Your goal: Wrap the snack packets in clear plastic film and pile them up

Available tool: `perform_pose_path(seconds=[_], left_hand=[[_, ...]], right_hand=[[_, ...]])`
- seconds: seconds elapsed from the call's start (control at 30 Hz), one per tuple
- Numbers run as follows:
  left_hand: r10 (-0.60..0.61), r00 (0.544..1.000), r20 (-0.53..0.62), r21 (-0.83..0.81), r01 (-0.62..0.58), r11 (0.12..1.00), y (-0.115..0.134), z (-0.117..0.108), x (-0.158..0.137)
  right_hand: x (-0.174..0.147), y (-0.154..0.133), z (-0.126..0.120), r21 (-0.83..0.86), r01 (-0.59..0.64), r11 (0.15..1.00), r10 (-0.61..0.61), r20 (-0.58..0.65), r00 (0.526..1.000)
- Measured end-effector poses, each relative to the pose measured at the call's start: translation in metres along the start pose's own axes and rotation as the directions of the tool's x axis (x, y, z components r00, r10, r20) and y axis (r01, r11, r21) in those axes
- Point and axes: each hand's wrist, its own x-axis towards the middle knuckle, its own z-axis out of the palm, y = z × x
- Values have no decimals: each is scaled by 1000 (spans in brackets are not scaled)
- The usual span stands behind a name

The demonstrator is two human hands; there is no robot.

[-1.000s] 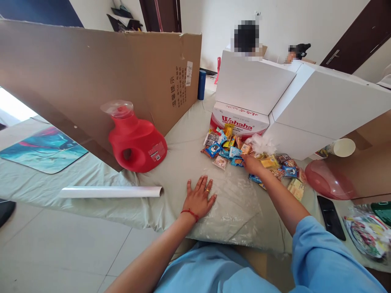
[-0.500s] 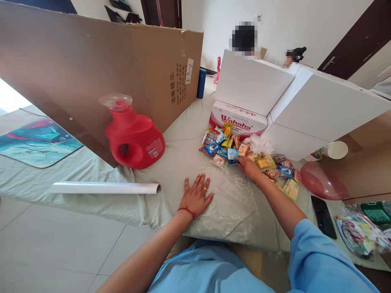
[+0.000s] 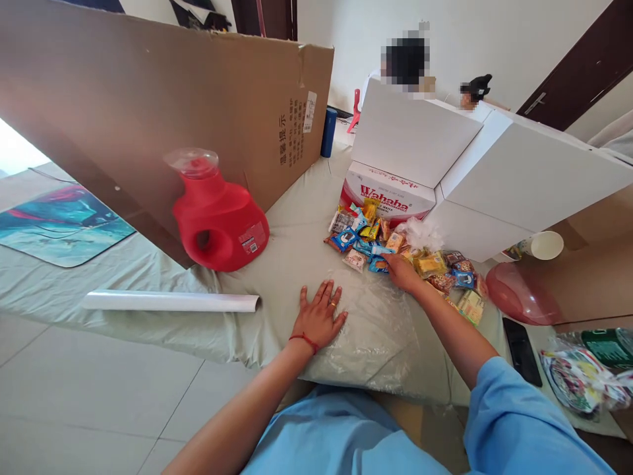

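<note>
We see the snack packets [image 3: 395, 254] heaped on the green cloth [image 3: 297, 231], just in front of the red-and-white Wahaha carton [image 3: 386, 198]. Our right hand [image 3: 403, 272] lies at the near edge of that heap, its fingertips on a blue packet [image 3: 378, 265]; the fingers hide what is beneath them, so we cannot tell whether they pinch a packet or only rest on it. Most wrappers are too small to read.

Our left hand [image 3: 319, 315] lies nearer to us than the carton, spread flat and open, palm down on a clear plastic sheet [image 3: 376, 330] that is hard to make out against the cloth. It holds nothing.

Left of the carton stands a red jug [image 3: 217, 221] with a clear cap, and behind it a large brown cardboard sheet [image 3: 163, 112] leans, cut off at the top edge. Near the jug lies a white roll [image 3: 171, 301]. Right of the carton stand white boxes [image 3: 494, 171], with a paper cup [image 3: 541, 244] on its side, a pink lid [image 3: 521, 293] and a black phone [image 3: 521, 342] close by. Behind the boxes a person is mostly hidden.
</note>
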Motion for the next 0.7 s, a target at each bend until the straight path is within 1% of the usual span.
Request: perform_pose_path(seconds=[0.07,0.1,0.17,0.2,0.23,0.3,0.33,0.4,0.47,0.53,0.6,0.63,0.7], left_hand=[[-8,1000,13,-4,8,1000,0,0,0],[-11,1000,19,-7,11,1000,1,-1,0],[-13,1000,27,-14,13,1000,2,-3,1],[-12,999,31,-17,12,1000,3,-3,1],[-9,999,34,-20,10,1000,3,-4,1],[-6,999,43,-21,7,1000,4,-6,1],[-8,999,48,-19,9,1000,5,-7,1],[-19,998,52,-11,20,1000,5,-8,1],[-26,998,53,-1,27,1000,4,-8,1],[-23,998,55,8,23,1000,4,-6,2],[-18,998,57,15,17,1000,4,-5,2],[-17,998,56,18,16,1000,4,-5,2],[-16,998,53,21,15,1000,4,-5,2]], right_hand=[[-6,5,-7,29,-56,998,58,-78,995],[-11,7,-11,65,-63,996,71,-126,990],[-25,8,-19,175,-25,984,56,-172,983],[-32,4,-22,242,4,970,35,-155,987],[-40,-2,-22,306,31,951,2,-104,995],[-55,-21,-18,416,70,907,-95,39,995],[-61,-32,-13,455,86,886,-148,102,984],[-68,-55,0,494,131,860,-254,192,948],[-70,-72,12,472,181,863,-326,246,913],[-70,-83,21,384,211,899,-335,290,897],[-71,-89,26,239,222,945,-289,296,910],[-72,-91,27,160,222,962,-259,274,926],[-77,-96,27,39,201,979,-205,184,961]])
